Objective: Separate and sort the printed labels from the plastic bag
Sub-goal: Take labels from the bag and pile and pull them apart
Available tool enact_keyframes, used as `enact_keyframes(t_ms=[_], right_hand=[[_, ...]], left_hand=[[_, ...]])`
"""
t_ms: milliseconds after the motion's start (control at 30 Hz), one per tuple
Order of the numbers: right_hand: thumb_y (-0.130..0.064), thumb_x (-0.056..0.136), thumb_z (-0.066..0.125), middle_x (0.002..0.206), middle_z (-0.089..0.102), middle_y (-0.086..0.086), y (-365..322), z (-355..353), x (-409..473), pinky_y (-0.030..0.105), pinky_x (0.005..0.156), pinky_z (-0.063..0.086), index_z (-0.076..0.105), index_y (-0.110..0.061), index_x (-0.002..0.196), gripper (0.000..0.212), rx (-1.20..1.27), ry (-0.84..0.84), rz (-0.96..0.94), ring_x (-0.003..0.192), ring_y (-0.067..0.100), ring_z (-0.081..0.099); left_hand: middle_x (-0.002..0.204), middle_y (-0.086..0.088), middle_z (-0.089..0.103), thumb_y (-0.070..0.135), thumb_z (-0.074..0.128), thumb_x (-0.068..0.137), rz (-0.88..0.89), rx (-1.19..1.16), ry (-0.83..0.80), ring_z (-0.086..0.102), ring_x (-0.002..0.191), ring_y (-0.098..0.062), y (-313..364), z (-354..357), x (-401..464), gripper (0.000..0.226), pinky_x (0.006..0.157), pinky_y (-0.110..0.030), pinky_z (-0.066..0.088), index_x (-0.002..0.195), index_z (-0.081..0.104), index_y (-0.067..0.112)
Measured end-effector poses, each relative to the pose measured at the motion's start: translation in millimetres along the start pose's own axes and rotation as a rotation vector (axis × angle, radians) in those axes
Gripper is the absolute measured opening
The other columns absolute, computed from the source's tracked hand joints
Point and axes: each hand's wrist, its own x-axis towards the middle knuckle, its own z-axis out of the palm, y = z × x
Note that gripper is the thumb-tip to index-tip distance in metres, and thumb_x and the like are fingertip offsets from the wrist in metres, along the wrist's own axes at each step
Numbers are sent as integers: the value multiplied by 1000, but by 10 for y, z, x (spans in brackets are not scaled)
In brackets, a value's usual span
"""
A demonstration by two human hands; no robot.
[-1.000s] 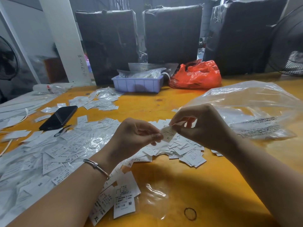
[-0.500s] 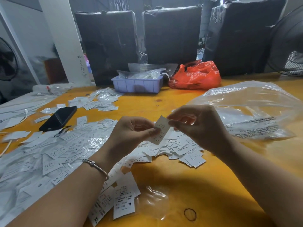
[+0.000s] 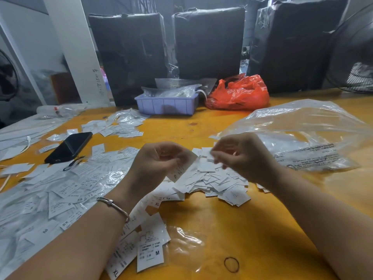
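left hand [image 3: 159, 162] pinching one printed label [image 3: 182, 168] between thumb and curled fingers, above the middle of the yellow table [image 3: 232, 229]. right hand [image 3: 242, 156], just beside it, fingers curled and blurred; whether it holds anything cannot be told. loose label pile [image 3: 218, 182] under both hands. clear plastic bag [image 3: 302, 136] toward the right edge. phone [image 3: 69, 147] toward the left edge; lavender bin [image 3: 166, 105] and red bag [image 3: 240, 92] at the far edge.

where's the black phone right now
In the head view the black phone lies face up on the yellow table, left of the left hand, among scattered printed labels.
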Motion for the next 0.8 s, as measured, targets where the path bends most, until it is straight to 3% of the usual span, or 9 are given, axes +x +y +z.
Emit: enact_keyframes(t_ms=[100, 167, 200, 300, 433, 500, 600, 800], right_hand=[[-22, 84, 61, 69, 67, 3, 207, -173, 64, 27, 56, 47, 68, -14, 70, 18, -504, 6, 284, 66, 22, 63], [-21, 85, 58, 78, 67, 5, 337, -261, 93, 27, 58, 46, 68, -14, 78, 14, -676, 76, 454, 72, 25, 63], [-18, 85, 57, 85, 68, 7, 392, -296, 109, 28, 61, 48, 68, -14, 85, 12, -721, 123, 503, 77, 27, 62], [-12, 83, 57, 107, 63, 12, 547, -377, 117, 32, 74, 47, 65, -12, 100, 19, -747, 264, 607, 94, 32, 57], [-36, 85, 65, 115, 58, 11, 728, -379, 79, 38, 89, 42, 63, -13, 103, 29, -878, 51, 659, 110, 31, 48], [-39, 84, 68, 110, 61, 12, 794, -378, 78, 38, 88, 44, 65, -11, 99, 31, -810, 20, 706, 109, 32, 49], [-21, 85, 67, 102, 64, 12, 832, -392, 90, 38, 83, 51, 71, -12, 92, 12, -744, 110, 701, 100, 33, 55], [-9, 82, 57, 88, 65, 14, 807, -379, 85, 37, 75, 49, 71, -10, 77, 15, -736, 212, 602, 89, 34, 55]], left_hand=[[91, 12, 73, 3, 59, 90, 23, 117, 153, 67, 88, -2, -31, -67, 29, 28, 67, -13, 53, 92, 72, 28], [81, 13, 70, 11, 58, 88, 1, 239, 238, 66, 80, 1, -46, -78, 37, 19, 62, -14, 52, 84, 70, 24], [73, 11, 69, 12, 57, 86, -26, 327, 269, 65, 74, -3, -65, -80, 42, 18, 60, -22, 52, 77, 69, 23], [59, 1, 61, 10, 44, 81, -120, 608, 321, 58, 64, -20, -105, -128, 47, 27, 54, -29, 41, 62, 63, 16], [69, -3, 62, 3, 43, 78, -294, 851, 258, 55, 77, -27, -153, -186, 63, 27, 73, -36, 42, 62, 63, 12], [79, -1, 65, 2, 43, 78, -359, 901, 203, 54, 89, -27, -172, -174, 58, 29, 81, -39, 40, 65, 67, 14], [93, 9, 57, 2, 44, 78, -355, 923, 161, 47, 106, -25, -168, -134, 52, 32, 85, -40, 34, 74, 70, 20], [108, 2, 58, 6, 49, 81, -218, 805, 203, 43, 113, -22, -154, -91, 51, 27, 95, -42, 34, 77, 67, 27]])
